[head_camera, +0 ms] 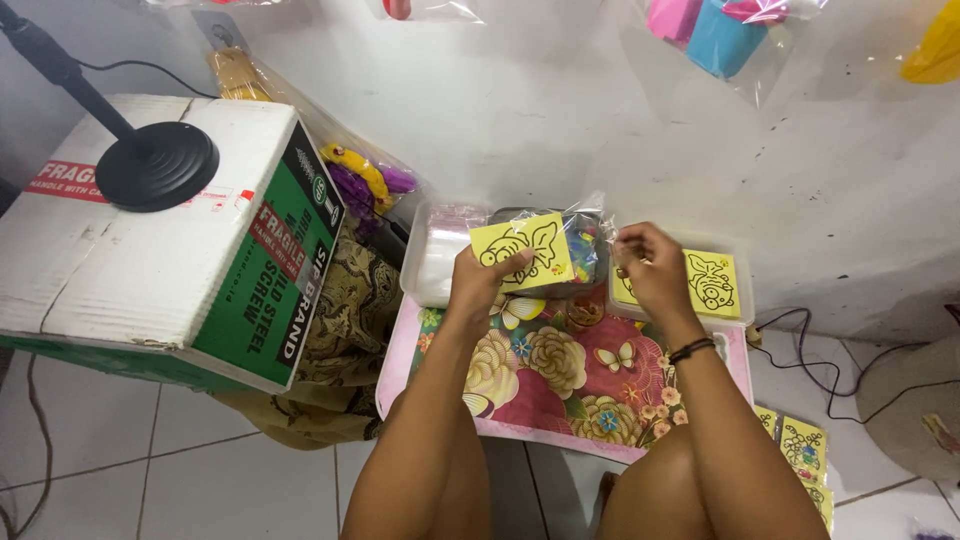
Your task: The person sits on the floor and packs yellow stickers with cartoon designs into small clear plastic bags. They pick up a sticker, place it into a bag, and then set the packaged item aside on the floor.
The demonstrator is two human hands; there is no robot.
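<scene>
A yellow picture card in a clear sleeve is held up over the floral-topped tray.

The yellow card point(522, 252) is pinched at its lower left edge by the left hand point(478, 285); the clear sleeve point(588, 240) is gripped at its right end by the right hand point(648, 265), the hands kept apart. The card's long axis runs roughly left to right, slightly tilted, the drawn face turned to the camera. The thin sleeve could tear or the card could jam if pulled askew.

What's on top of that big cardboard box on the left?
A black round stand base with its pole rising out of frame sits on the cardboard box. Whatever the base covers, and the box's contents, cannot be seen.
</scene>
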